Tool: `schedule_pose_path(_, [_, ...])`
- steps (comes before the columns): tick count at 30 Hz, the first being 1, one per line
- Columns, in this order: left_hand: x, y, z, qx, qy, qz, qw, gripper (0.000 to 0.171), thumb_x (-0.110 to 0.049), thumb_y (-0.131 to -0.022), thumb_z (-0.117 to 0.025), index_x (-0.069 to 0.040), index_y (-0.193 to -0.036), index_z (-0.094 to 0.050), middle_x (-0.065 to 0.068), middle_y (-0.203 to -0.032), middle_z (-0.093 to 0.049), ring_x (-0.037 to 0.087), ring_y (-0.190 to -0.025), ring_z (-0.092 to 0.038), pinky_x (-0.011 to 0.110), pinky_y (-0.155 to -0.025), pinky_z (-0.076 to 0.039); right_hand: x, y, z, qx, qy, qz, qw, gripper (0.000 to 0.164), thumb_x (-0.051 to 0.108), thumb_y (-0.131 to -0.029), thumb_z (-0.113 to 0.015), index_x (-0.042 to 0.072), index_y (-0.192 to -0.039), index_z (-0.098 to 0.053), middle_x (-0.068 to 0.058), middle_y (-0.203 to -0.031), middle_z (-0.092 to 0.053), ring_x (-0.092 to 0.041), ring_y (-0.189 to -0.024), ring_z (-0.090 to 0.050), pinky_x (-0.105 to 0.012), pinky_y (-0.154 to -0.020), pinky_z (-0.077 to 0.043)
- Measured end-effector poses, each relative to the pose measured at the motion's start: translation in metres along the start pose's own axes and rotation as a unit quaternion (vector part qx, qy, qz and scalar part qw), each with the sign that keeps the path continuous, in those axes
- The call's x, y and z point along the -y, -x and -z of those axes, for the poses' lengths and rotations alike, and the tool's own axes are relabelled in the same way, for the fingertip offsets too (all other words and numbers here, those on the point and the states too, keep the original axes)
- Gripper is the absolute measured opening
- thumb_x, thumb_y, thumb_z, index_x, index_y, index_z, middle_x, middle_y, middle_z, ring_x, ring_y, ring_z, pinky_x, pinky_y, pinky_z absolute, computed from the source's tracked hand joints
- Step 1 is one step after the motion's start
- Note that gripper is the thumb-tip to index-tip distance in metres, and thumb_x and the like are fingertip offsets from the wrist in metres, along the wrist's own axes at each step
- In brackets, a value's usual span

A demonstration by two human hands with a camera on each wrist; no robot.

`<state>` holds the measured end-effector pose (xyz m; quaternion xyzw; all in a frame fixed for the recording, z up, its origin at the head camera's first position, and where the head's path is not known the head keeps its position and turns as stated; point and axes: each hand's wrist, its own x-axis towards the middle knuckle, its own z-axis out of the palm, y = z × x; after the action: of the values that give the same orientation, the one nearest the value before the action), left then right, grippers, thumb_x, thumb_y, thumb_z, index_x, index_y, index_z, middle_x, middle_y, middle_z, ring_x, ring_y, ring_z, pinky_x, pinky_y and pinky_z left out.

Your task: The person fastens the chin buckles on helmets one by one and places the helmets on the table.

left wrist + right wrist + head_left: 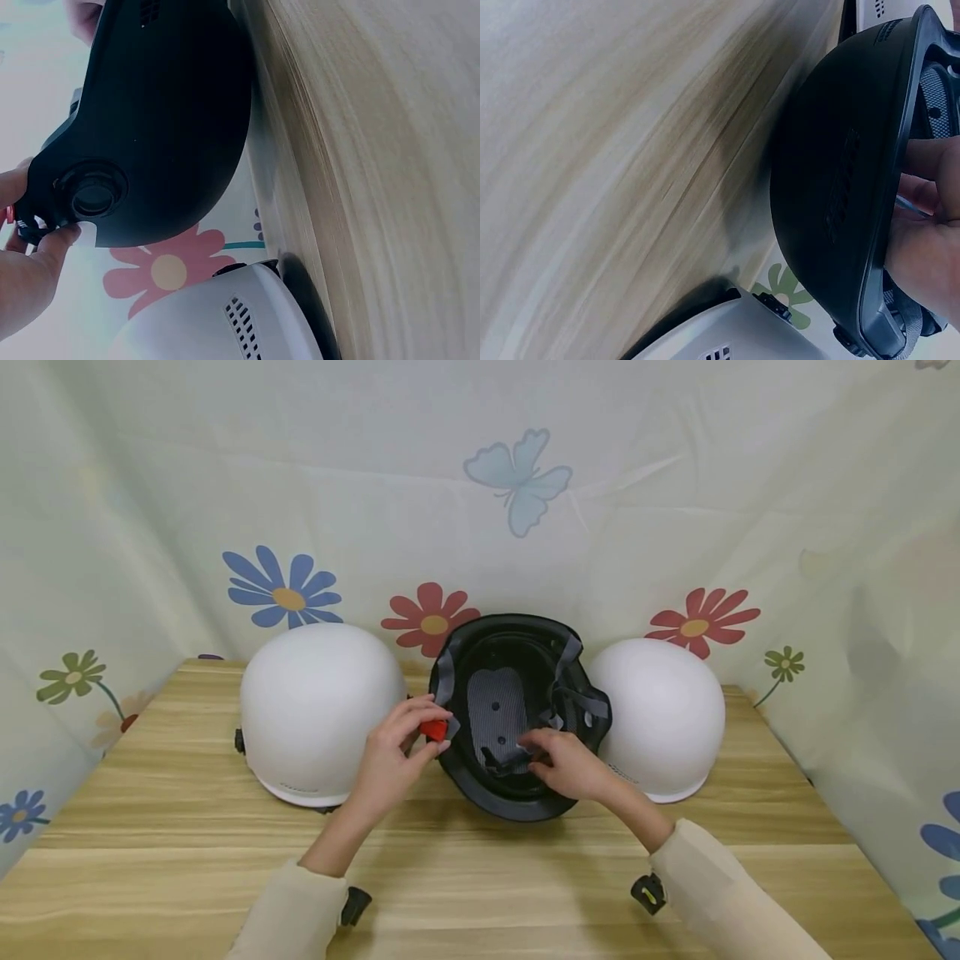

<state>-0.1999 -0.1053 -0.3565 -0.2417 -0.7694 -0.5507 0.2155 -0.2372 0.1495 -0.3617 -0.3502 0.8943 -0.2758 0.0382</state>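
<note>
Black helmet center of frame, upturned on wooden desk, inside facing camera. Gray ribbed pad inside, gray straps along its sides. Left hand at helmet's left edge, thumb and fingers pinching red buckle. Right hand reaches into helmet, lower right of center; fingers bent, fairly narrow, beside a black strap piece. Can't tell if it grips anything; right wrist view hides the fingertips behind the rim. White helmet left of center, dome up; second white helmet right of center, also dome up, partly behind the black one. Cream sleeves at bottom. Backdrop with flowers and butterfly fills upper frame.
</note>
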Motion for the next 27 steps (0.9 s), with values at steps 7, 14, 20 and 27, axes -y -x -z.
schedule_pose_path(7, [0.000,0.000,-0.001,0.001,0.003,0.007,1.0000,0.028,0.008,-0.074,-0.070,0.001,-0.100,-0.065,0.015,-0.116,-0.054,0.026,-0.113,-0.049,0.036,-0.088,-0.044,0.001,0.000,0.002,0.002,0.013,0.002,1.000,0.026,-0.007,-0.082,-0.058,-0.009,-0.108,-0.057,-0.021,-0.103,-0.060,-0.029,-0.086,-0.061,-0.036,-0.073,-0.051])
schedule_pose_path(14, [0.001,0.001,0.000,-0.001,0.004,0.021,0.9998,0.027,0.007,-0.075,-0.070,0.001,-0.100,-0.065,0.016,-0.117,-0.053,0.027,-0.113,-0.049,0.035,-0.089,-0.043,0.000,0.002,0.005,-0.008,-0.057,-0.012,0.998,0.024,-0.004,-0.084,-0.058,-0.007,-0.108,-0.058,-0.019,-0.100,-0.061,-0.025,-0.086,-0.061,-0.031,-0.073,-0.051])
schedule_pose_path(20, [0.004,0.003,0.001,-0.012,-0.011,0.035,0.9992,0.027,0.006,-0.075,-0.070,0.000,-0.101,-0.065,0.016,-0.119,-0.053,0.030,-0.111,-0.051,0.039,-0.087,-0.044,-0.005,0.005,0.012,-0.009,-0.221,-0.019,0.975,0.029,-0.005,-0.084,-0.060,-0.011,-0.112,-0.054,-0.022,-0.099,-0.058,-0.028,-0.086,-0.059,-0.028,-0.074,-0.051])
schedule_pose_path(27, [0.007,0.003,0.003,-0.018,-0.014,0.043,0.9988,0.029,0.007,-0.075,-0.070,0.000,-0.102,-0.065,0.017,-0.119,-0.053,0.031,-0.113,-0.049,0.039,-0.089,-0.043,-0.001,0.008,0.021,-0.021,-0.266,-0.028,0.963,0.035,-0.006,-0.081,-0.064,-0.011,-0.114,-0.054,-0.022,-0.101,-0.056,-0.026,-0.085,-0.057,-0.027,-0.073,-0.051])
